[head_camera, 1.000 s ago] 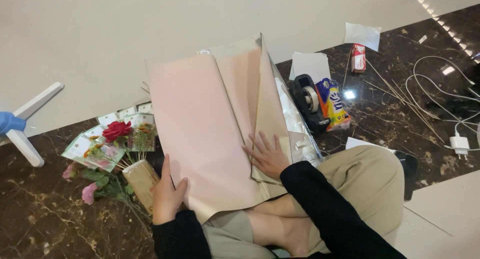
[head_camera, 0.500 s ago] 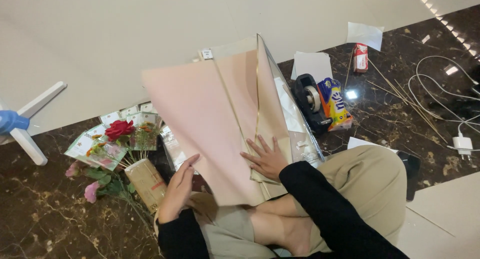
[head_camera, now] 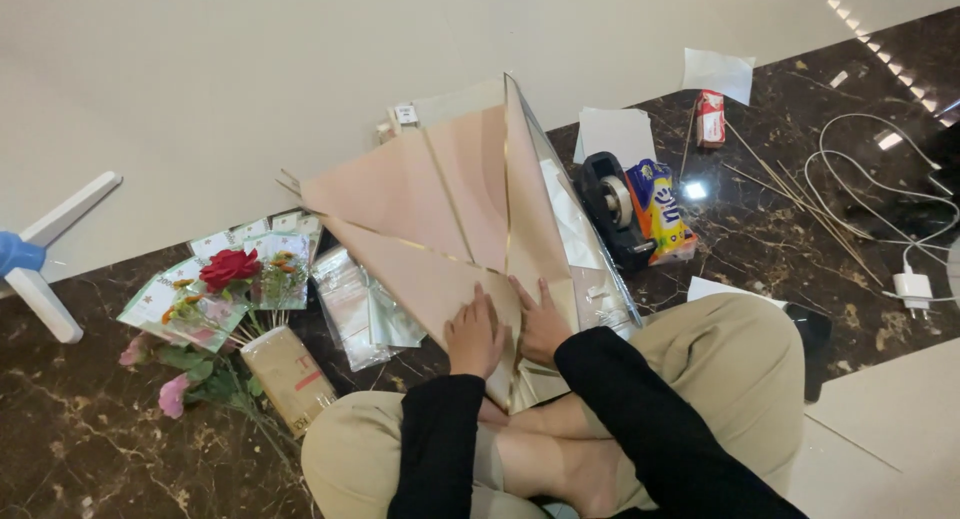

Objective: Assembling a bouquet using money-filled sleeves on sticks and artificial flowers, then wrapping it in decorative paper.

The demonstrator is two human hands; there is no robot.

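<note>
Both hands lie flat and open, gripping nothing: left hand (head_camera: 472, 331) and right hand (head_camera: 541, 324) press side by side on the folded pink wrapping paper (head_camera: 440, 219), which fans out over the dark marble floor (head_camera: 60, 439) before crossed legs; a black tape dispenser (head_camera: 612, 207) stands just beside its right edge.

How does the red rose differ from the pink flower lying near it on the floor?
The red artificial rose is deep red; the pink flower is pale pink. The rose looks larger and sits higher, amid the green-edged packets; the pink flower lies lower, on bare dark marble floor beside the leaves. Both are apart from the hands.
</note>
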